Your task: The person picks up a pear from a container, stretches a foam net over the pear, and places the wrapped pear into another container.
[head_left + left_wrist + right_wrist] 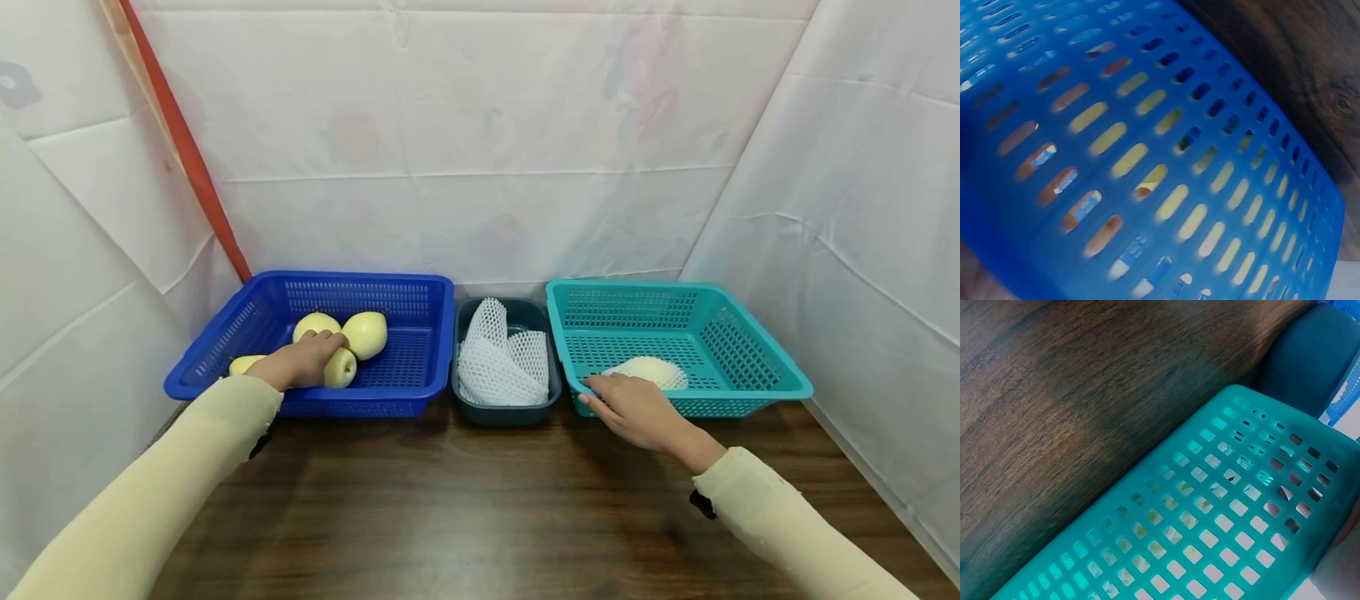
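Note:
In the head view my left hand reaches over the front rim of the blue basket, fingers curled round a pale yellow pear. Two more pears, one of them this round pear, lie just behind it, and part of another shows by the wrist. My right hand lies over the front left rim of the teal basket, its fingers loosely extended beside a pear in a white foam net. Slotted basket walls hide most of both hands in the wrist views.
Between the baskets stands a small dark teal bin with several white foam nets in it. The dark wooden table extends in front. White sheeting hangs behind and at both sides, with a red strip at left.

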Motion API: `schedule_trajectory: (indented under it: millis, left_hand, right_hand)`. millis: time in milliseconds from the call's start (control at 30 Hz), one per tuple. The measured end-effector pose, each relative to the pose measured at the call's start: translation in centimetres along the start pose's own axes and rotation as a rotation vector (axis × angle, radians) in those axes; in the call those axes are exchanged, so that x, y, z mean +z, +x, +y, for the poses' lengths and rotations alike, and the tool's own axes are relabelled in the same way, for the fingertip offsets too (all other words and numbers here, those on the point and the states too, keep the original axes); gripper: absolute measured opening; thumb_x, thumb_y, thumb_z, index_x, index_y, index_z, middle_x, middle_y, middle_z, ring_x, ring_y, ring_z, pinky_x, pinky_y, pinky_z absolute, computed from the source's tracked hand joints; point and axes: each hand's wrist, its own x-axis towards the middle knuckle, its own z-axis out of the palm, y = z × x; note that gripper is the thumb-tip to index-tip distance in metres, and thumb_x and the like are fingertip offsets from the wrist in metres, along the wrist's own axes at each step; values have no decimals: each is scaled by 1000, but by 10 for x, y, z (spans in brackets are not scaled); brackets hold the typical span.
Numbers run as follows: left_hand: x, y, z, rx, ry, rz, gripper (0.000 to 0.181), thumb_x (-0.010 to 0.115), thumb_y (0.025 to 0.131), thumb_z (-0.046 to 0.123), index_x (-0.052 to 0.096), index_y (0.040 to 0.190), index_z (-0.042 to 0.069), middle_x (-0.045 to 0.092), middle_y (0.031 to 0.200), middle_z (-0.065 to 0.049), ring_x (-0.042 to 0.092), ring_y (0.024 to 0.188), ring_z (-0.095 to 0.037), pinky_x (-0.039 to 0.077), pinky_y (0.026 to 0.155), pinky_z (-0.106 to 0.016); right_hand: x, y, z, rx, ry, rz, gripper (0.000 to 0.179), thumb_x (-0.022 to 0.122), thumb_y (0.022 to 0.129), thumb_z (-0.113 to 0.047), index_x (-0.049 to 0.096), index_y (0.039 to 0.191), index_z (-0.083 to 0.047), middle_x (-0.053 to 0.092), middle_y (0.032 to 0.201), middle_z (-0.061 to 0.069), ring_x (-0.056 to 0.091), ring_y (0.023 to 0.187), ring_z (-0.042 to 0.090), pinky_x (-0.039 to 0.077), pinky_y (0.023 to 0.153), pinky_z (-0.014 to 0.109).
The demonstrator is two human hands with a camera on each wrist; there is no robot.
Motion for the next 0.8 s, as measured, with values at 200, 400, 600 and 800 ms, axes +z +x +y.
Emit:
schedule_trajectory:
  millis: [200, 400, 600, 800]
  left_hand:
    - [9, 4, -5, 19, 66, 52, 51, 75, 70, -2, 51, 115, 2, 52, 110, -22, 44, 101, -43, 44, 76, -59]
    - [10, 4, -5, 61, 72, 88, 50, 76, 68, -4, 54, 112, 3, 53, 106, -18, 46, 98, -42, 45, 72, -57]
    - [8, 1, -5, 80, 65, 110, 50, 78, 67, -2, 54, 111, 3, 53, 104, -17, 47, 95, -41, 45, 72, -56]
    - [0, -3, -1, 117, 97, 164, 57, 80, 64, 1, 54, 115, 1, 53, 108, -19, 46, 98, -42, 46, 70, -55]
  right_hand:
    - [2, 0, 0, 3, -7, 10, 37, 48, 100, -32, 60, 121, -4, 65, 111, 11, 62, 100, 28, 48, 83, 49]
    - [3, 0, 0, 11, -9, 20, 36, 50, 99, -30, 61, 121, -4, 65, 111, 11, 62, 100, 29, 48, 83, 49]
    - [3, 0, 0, 9, -16, 26, 35, 52, 99, -30, 61, 120, -4, 65, 112, 11, 62, 100, 29, 48, 84, 49]
    - [3, 0, 0, 5, -18, 35, 35, 51, 99, -30, 61, 120, -4, 66, 110, 11, 62, 99, 28, 48, 83, 49]
